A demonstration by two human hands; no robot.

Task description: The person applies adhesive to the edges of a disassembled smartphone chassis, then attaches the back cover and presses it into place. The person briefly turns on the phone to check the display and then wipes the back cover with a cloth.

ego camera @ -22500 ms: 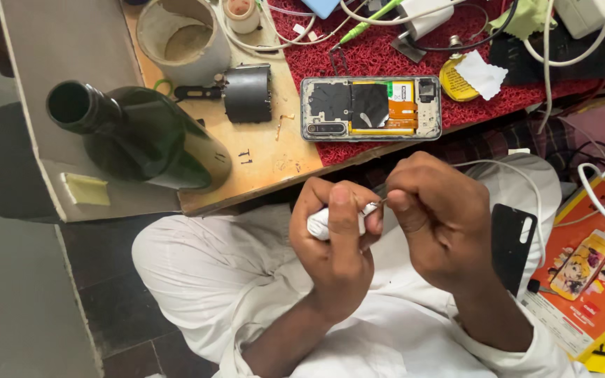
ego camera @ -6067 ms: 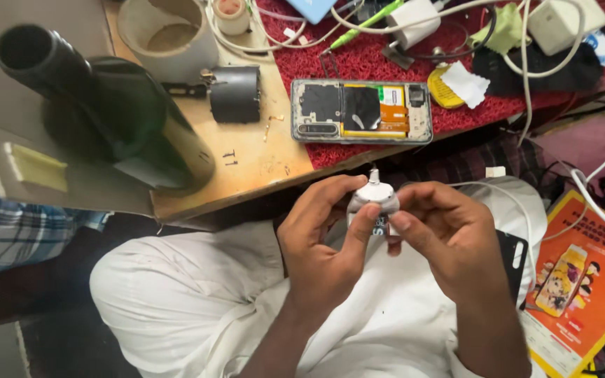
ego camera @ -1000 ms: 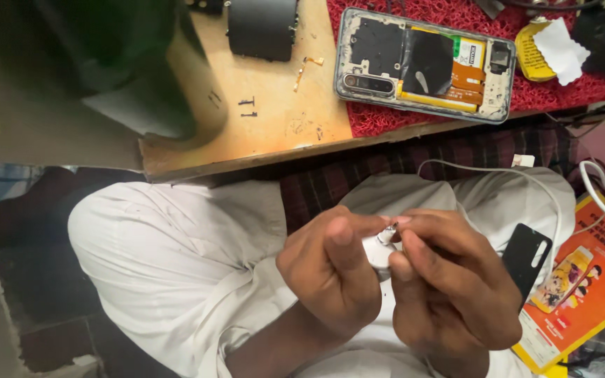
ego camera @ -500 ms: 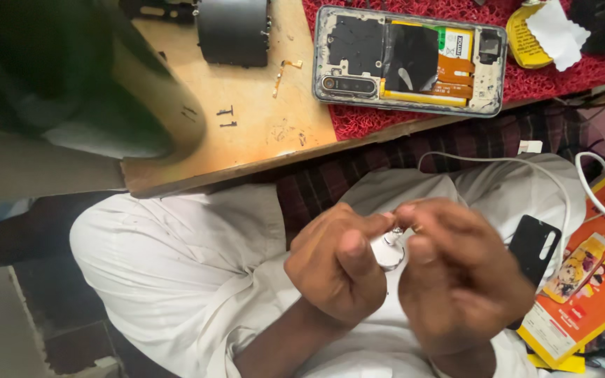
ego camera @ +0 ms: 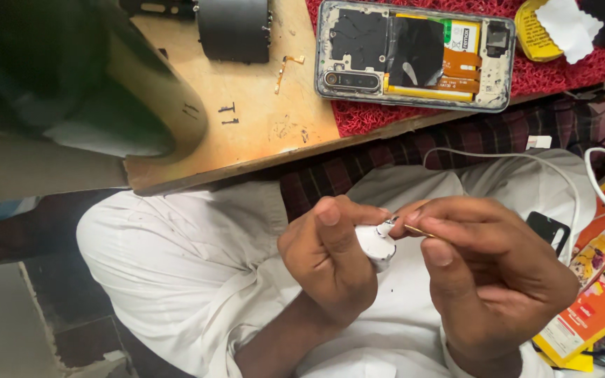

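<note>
Curling inward over the lap, the left hand (ego camera: 330,262) was closed around a small white rounded part (ego camera: 376,243), the thumb laid across the top and the fingers wrapped beneath, so that only the part's right end was left showing. The wrist was bent, and the forearm rose from the lower middle of the view. Just beside it, the right hand (ego camera: 491,276) was held with its fingers bunched and its thumb pressed forward, a thin metal tool (ego camera: 425,231) being pinched between the fingertips. The tool's tip was brought to the exposed end of the white part; whether it touched could not be told. Both hands were held close together above white clothing (ego camera: 176,273). To the right, a black device (ego camera: 547,227) and a white cable (ego camera: 505,157) were seen on the lap, with an orange printed packet (ego camera: 600,280) further out. Above, on a red mat (ego camera: 582,66) at the edge of a wooden table (ego camera: 267,133), an opened phone (ego camera: 414,52) with its back removed was laid flat, well apart from the hands.
</note>
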